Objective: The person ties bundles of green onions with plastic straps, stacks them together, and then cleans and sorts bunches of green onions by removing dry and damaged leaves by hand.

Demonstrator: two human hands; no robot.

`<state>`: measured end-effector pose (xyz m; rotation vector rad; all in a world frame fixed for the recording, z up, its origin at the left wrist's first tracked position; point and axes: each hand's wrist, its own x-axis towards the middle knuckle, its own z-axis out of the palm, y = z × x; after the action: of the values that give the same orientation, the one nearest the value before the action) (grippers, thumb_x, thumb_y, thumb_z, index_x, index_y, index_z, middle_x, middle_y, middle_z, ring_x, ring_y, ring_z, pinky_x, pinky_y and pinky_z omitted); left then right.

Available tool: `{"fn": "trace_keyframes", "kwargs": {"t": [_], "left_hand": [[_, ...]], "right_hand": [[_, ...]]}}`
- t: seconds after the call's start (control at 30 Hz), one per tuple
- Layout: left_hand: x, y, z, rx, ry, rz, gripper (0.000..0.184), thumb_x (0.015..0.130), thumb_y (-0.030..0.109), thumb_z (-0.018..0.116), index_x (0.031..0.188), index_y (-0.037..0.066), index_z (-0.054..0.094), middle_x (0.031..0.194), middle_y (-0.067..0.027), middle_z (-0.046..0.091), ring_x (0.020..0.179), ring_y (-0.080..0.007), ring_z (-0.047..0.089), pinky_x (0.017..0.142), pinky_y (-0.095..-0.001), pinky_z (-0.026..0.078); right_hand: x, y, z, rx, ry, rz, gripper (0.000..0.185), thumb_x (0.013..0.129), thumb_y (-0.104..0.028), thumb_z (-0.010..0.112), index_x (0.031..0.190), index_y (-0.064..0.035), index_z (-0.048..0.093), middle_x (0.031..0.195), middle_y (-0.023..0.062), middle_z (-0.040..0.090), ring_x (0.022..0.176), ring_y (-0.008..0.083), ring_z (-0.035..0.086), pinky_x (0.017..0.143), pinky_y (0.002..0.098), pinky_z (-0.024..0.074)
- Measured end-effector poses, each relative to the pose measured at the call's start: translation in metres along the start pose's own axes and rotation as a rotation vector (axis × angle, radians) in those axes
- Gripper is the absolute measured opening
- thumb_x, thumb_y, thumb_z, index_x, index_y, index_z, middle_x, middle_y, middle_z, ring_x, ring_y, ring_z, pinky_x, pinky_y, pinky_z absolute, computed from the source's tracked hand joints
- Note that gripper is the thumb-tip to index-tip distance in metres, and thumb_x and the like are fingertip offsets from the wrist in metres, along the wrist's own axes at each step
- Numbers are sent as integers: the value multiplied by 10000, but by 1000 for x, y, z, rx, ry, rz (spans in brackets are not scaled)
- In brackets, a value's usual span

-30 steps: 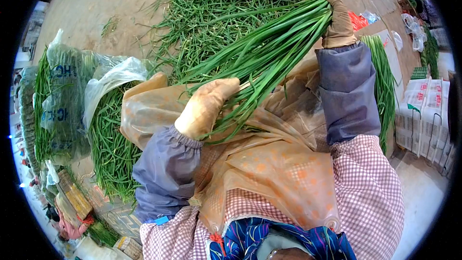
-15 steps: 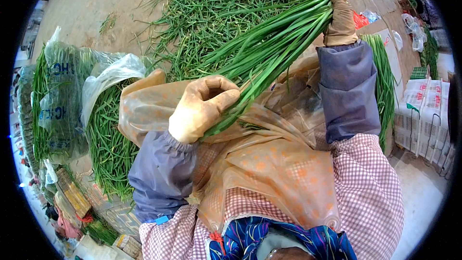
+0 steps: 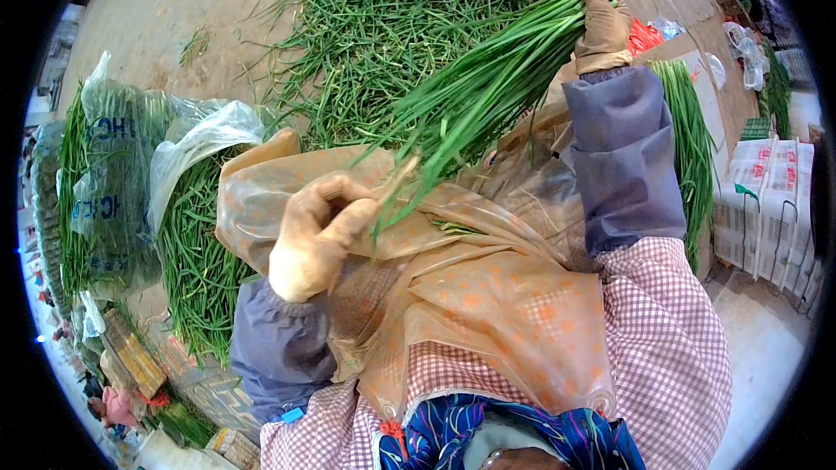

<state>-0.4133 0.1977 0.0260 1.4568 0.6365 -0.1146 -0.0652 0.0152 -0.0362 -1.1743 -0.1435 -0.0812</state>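
Observation:
My right hand (image 3: 603,22), in a tan glove, is wrapped round the pale stem ends of a bunch of long green leaves (image 3: 488,78). The leaf tips hang down to the left over my lap. Just left of those tips is my left hand (image 3: 315,231), also gloved, with thumb and forefinger pinched on a thin pale yellowish leaf (image 3: 399,179), clear of the bunch. A translucent apron with orange spots (image 3: 488,313) covers my lap, and a few green bits (image 3: 457,227) lie in its folds.
A large pile of loose green leaves (image 3: 383,43) lies on the ground ahead. Plastic-wrapped bundles (image 3: 122,183) and a green heap (image 3: 205,261) are at left. More long leaves (image 3: 684,130) and white crates (image 3: 762,209) stand at right. Part of another person (image 3: 119,405) shows at lower left.
My left hand has moved left and down, away from the bunch, drawing out a pale leaf. The bunch's tips have swung right and spread in my right hand.

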Motion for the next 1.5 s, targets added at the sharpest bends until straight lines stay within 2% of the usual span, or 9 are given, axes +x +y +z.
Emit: {"fn": "trace_keyframes", "kwargs": {"t": [0.2,0.23,0.37,0.53,0.63,0.73,1.0,1.3,1.5], "left_hand": [[-21,1,-54,-145,404,187,50,882,93,636,843,86,605,639,62,509,524,-18,410,468,-187,322],[-26,7,-70,-133,386,214,100,902,107,621,977,43,610,800,14,579,639,-47,484,547,-178,374],[-2,12,-45,710,626,524,359,895,127,626,1231,11,575,1036,-84,648,862,-153,596,785,-286,489],[26,5,23,656,276,468,224,897,212,655,893,-12,661,751,-76,609,662,-154,559,617,-283,454],[50,7,45,580,30,46,334,869,343,668,867,10,701,760,-147,664,679,-251,632,662,-367,501],[67,1,59,438,31,-67,307,893,270,658,959,-29,674,743,-80,644,650,-140,546,628,-287,452],[67,-7,30,191,-155,-57,227,890,236,641,927,13,657,726,0,584,640,-103,519,606,-259,454],[17,7,-83,179,513,172,157,901,160,649,961,17,672,818,32,596,683,-76,498,647,-230,422],[30,29,-52,453,394,296,501,843,258,708,1291,93,557,1294,-154,555,1202,-301,518,975,-410,474]], "right_hand": [[10,3,-3,75,12,-9,243,698,-4,782,901,-34,652,804,12,650,704,100,600,635,238,498],[10,1,-5,43,11,11,235,701,-9,781,900,-37,659,802,13,650,701,101,600,631,238,496],[5,0,-5,29,-65,99,161,760,-41,744,909,-41,682,795,31,663,686,125,617,626,254,509],[6,1,-10,109,-140,215,128,801,-54,712,926,-45,684,809,52,678,694,138,634,640,265,532],[5,-1,-9,107,-161,228,121,794,-57,717,912,-54,688,802,40,672,696,139,634,648,262,532],[5,0,-9,125,-202,239,118,785,-38,716,899,-54,689,790,23,664,688,135,628,651,259,526],[-4,-17,0,137,-142,373,61,852,-158,620,861,-99,604,673,43,606,570,183,610,524,305,531],[28,-5,-26,68,-144,204,149,863,-123,666,996,-62,635,829,41,644,724,161,630,684,310,556],[26,3,-23,99,-103,400,137,848,-141,684,947,-73,618,826,46,647,726,188,647,676,335,574]]}}
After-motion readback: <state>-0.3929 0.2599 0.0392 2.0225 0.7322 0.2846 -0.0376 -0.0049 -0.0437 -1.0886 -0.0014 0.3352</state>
